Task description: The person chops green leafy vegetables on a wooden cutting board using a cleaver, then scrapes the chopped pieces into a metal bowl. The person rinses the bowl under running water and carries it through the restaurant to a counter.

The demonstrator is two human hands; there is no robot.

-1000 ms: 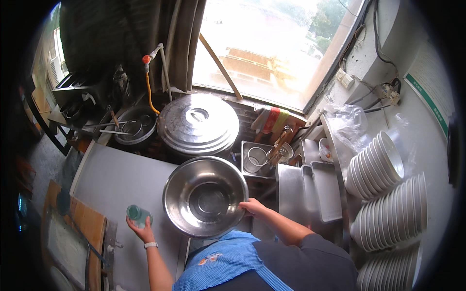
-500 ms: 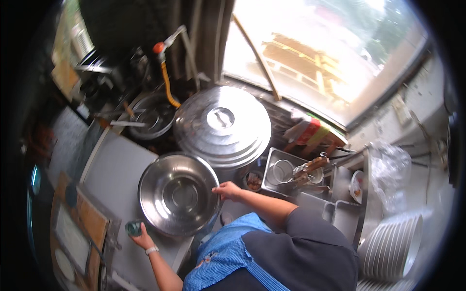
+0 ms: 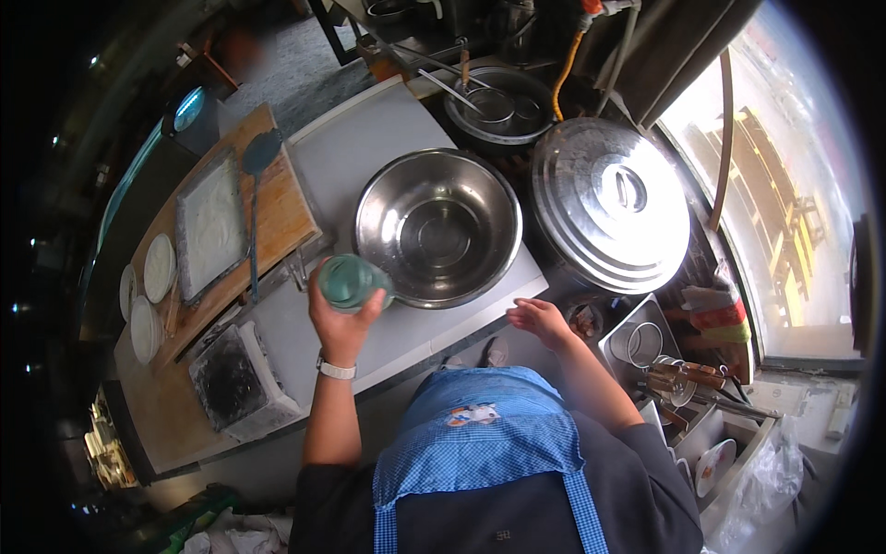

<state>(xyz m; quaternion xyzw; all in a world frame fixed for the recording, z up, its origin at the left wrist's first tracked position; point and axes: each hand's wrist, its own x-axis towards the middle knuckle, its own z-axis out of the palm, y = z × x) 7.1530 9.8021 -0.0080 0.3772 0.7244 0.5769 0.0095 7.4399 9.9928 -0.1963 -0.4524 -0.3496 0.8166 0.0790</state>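
Observation:
In my left hand (image 3: 334, 325), fingers wrapped round its side, is a green see-through cup (image 3: 353, 280), held just left of a wide steel basin (image 3: 383, 210). The basin rests on the light grey counter (image 3: 351, 134), and nothing shows inside it. Off the basin's lower right, past the counter edge, my right hand (image 3: 542, 321) hangs in the air with its fingers stretched out and nothing in them.
A large lidded steel pot (image 3: 600, 217) stands right of the basin. Behind is a dark pan (image 3: 498, 106) with strainers. A wooden board (image 3: 286, 208) at left bears a tray of white powder (image 3: 212, 222). Steel containers (image 3: 637, 319) with ladles sit at right.
My view has swung left. My right hand has let go of the basin's rim, and the basin now sits on the counter. My left hand still holds the green cup, now raised beside the basin.

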